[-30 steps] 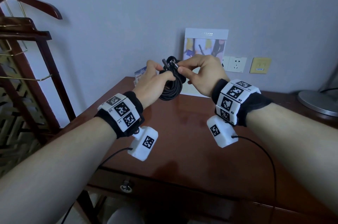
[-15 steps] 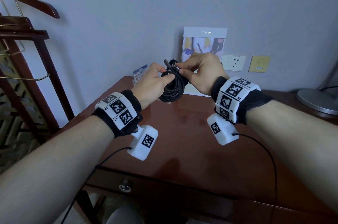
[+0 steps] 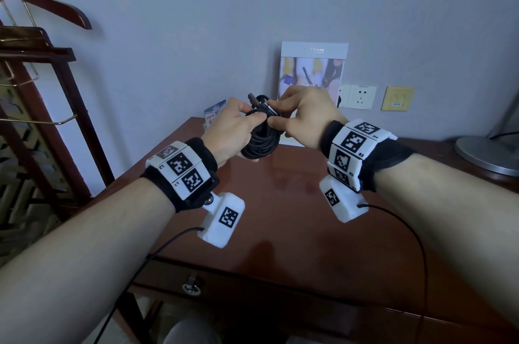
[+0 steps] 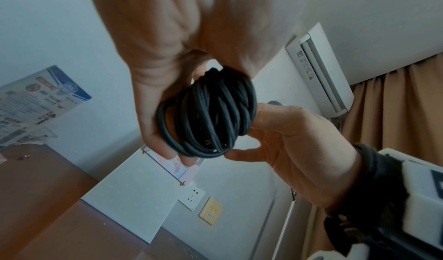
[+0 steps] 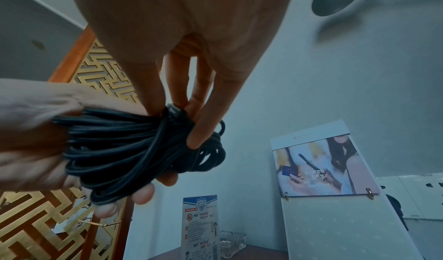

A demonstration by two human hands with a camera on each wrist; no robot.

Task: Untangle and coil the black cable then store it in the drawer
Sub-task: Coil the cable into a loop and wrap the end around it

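Observation:
The black cable [image 3: 259, 140] is wound into a tight coil of several loops, held in the air above the back of the wooden desk [image 3: 280, 217]. My left hand [image 3: 234, 129] grips the coil [image 4: 208, 112] with fingers and thumb curled round it. My right hand [image 3: 302, 113] pinches the cable's end, with its plug [image 3: 268, 107], at the top of the coil [image 5: 143, 150]. The drawer [image 3: 252, 290] under the desk's front edge is closed, its ring handle [image 3: 191, 286] at the lower left.
A calendar stand [image 3: 313, 68] leans on the wall behind my hands, with a small blue sign card [image 3: 214, 113] and a glass ashtray [image 5: 232, 243] to its left. Wall sockets [image 3: 356, 96], a lamp base [image 3: 488, 152] at right, a wooden valet rack [image 3: 36, 77] at left.
Both hands have stayed together above the desk. My right fingers have worked the cable's end lower, against the top of the coil.

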